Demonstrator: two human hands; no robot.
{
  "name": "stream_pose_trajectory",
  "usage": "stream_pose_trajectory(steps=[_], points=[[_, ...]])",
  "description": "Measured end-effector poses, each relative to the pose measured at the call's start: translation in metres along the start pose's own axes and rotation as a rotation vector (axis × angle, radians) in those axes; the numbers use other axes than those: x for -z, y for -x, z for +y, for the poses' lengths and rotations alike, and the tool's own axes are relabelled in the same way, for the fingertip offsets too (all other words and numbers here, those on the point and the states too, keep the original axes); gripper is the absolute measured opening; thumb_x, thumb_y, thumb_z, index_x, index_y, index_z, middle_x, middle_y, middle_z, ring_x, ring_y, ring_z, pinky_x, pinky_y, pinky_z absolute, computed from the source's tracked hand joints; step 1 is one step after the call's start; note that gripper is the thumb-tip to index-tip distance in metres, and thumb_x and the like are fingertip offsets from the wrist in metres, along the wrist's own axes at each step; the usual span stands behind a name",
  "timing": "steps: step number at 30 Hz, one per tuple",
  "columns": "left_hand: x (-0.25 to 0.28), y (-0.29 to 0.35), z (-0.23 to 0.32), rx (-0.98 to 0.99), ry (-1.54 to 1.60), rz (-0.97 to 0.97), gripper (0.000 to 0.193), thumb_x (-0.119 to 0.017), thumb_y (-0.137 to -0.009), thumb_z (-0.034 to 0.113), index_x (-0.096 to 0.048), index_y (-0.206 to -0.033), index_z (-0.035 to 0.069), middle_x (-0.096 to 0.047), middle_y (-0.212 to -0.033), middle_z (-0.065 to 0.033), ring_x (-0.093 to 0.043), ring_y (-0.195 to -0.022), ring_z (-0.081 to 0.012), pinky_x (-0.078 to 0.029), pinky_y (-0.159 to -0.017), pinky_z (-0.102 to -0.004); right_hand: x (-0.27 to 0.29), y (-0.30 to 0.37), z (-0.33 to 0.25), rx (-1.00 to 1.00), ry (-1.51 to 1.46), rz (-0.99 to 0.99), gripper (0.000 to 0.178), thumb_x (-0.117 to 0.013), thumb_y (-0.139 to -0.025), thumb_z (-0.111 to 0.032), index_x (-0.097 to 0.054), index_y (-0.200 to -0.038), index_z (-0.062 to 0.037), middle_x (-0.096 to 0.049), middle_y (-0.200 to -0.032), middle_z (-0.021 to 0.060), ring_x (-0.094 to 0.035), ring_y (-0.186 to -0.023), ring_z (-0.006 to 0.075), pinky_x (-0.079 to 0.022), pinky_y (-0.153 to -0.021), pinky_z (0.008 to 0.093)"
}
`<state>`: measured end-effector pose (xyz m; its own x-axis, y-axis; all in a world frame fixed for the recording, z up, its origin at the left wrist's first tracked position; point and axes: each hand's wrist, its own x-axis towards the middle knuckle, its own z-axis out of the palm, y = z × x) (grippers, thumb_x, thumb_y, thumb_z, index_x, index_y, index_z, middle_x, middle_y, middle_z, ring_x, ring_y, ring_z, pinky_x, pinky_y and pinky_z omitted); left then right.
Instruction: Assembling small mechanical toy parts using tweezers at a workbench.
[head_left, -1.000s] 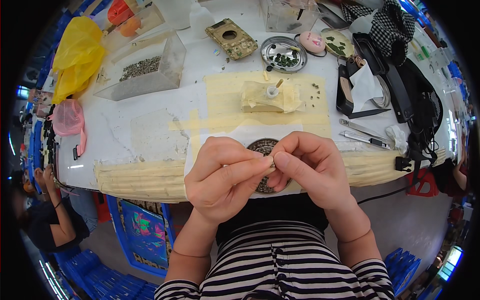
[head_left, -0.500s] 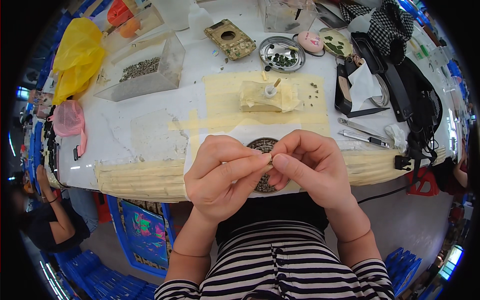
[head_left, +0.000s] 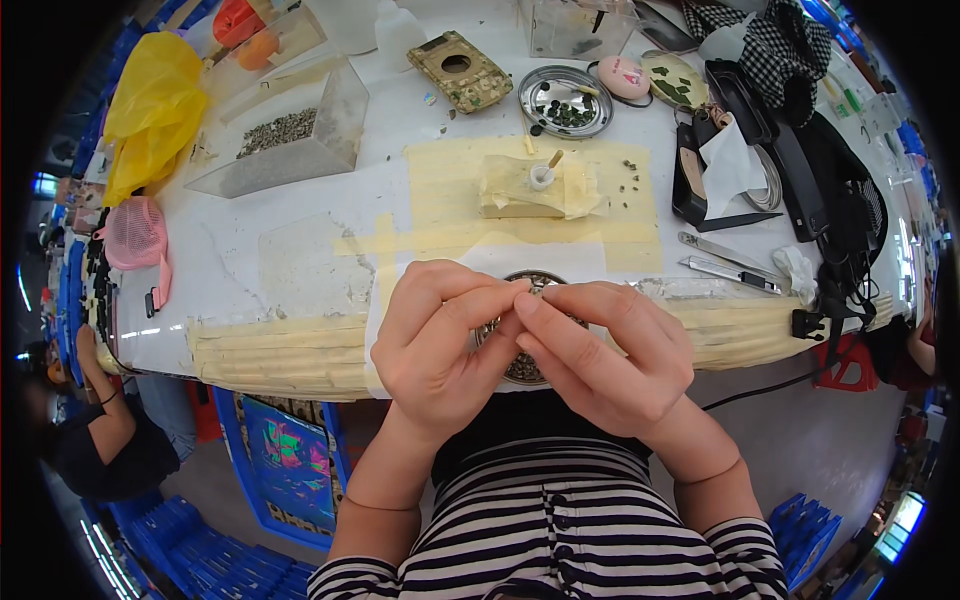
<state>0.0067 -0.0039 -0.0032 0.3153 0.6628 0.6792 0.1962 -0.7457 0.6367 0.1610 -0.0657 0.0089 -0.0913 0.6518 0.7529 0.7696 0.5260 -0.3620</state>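
Both my hands meet over a round metal dish [head_left: 530,273] of small grey-brown parts at the near edge of the table. My left hand [head_left: 432,345] is closed, with thumb and forefinger pinched. My right hand [head_left: 618,352] is also closed, its thumb and fingertips pressed against the left ones. Whatever sits between the fingertips is too small and covered to make out. Beyond my hands stands a tape-wrapped block [head_left: 520,198], carrying a small white cup [head_left: 541,178] with a stick in it.
A clear box [head_left: 345,130] of small parts stands at left, near a pink strainer [head_left: 137,235]. Farther back are a camouflage model hull [head_left: 462,72] and a metal plate [head_left: 566,88] with green pieces. Tweezers [head_left: 720,250] and a utility knife [head_left: 735,274] lie at right.
My right hand has turned and its fingers have straightened toward the left fingertips. The pinch has moved slightly up and left, and more of the dish shows below.
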Motion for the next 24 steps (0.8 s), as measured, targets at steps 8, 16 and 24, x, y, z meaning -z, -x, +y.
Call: stream_pose_trajectory(steps=[8, 16, 24], points=[[0.000, 0.001, 0.000, -0.038, -0.010, 0.015, 0.027, -0.081, -0.065, -0.006, -0.072, -0.089, 0.002, -0.065, -0.082, -0.0066, -0.060, -0.073, -0.0212, -0.048, -0.062, -0.0304, -0.001, -0.002, -0.001, -0.174, -0.089, 0.023, 0.023, -0.077, -0.075, -0.002, -0.071, -0.096, 0.0013, -0.067, -0.086, 0.0120, -0.067, -0.069, 0.0216, -0.055, -0.058, 0.0284], [0.003, -0.002, 0.001, -0.057, 0.070, 0.006, 0.029, -0.081, -0.066, -0.007, -0.074, -0.091, 0.003, -0.065, -0.085, -0.0047, -0.059, -0.073, -0.0190, -0.047, -0.063, -0.0292, 0.010, -0.005, 0.001, -0.612, -0.691, -0.111, 0.016, -0.072, -0.085, -0.001, -0.070, -0.099, 0.0054, -0.070, -0.088, 0.0109, -0.069, -0.075, 0.0131, -0.057, -0.066, 0.0244], [0.005, -0.001, -0.001, -0.061, 0.116, -0.011, 0.028, -0.081, -0.066, -0.005, -0.074, -0.092, 0.003, -0.066, -0.085, -0.0049, -0.059, -0.073, -0.0187, -0.046, -0.063, -0.0287, 0.011, -0.003, 0.001, -0.947, -1.071, -0.199, 0.018, -0.071, -0.089, -0.006, -0.068, -0.103, 0.0052, -0.070, -0.091, 0.0069, -0.066, -0.078, 0.0085, -0.054, -0.069, 0.0211]])
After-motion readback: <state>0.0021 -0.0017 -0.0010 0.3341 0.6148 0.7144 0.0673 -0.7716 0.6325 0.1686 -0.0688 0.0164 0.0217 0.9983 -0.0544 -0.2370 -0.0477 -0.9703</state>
